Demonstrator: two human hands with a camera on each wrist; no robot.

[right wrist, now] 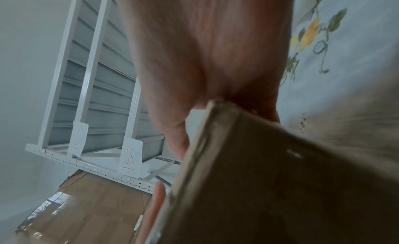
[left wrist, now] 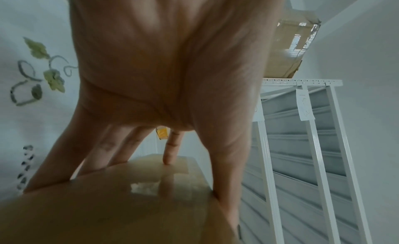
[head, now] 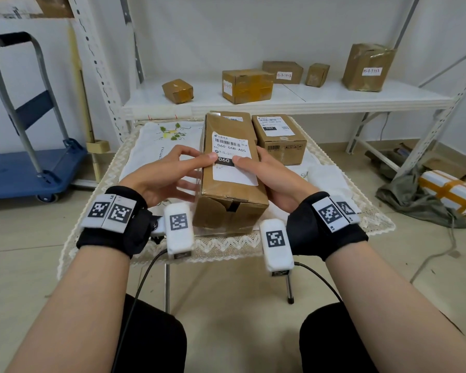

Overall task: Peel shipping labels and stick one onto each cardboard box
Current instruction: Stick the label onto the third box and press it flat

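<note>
A long cardboard box (head: 228,196) lies lengthwise in the middle of the small table, with a white shipping label (head: 233,157) on its top. My left hand (head: 170,173) has its thumb pressed on the label's left edge, and its straight fingers (left wrist: 170,150) touch the box's (left wrist: 129,205) left side. My right hand (head: 272,176) straddles the top right edge of the box (right wrist: 270,179). Its thumb lies flat on the label and its fingers are hidden down the right side. A second, shorter box (head: 283,146) stands behind on the right and carries its own label (head: 275,125).
The table wears a white embroidered cloth (head: 156,141) with a lace border, and a white sheet (head: 326,176) lies at its right. Behind is a white shelf (head: 307,99) with several boxes. A blue trolley (head: 24,168) stands left, and wrapped bundles (head: 447,192) lie on the floor right.
</note>
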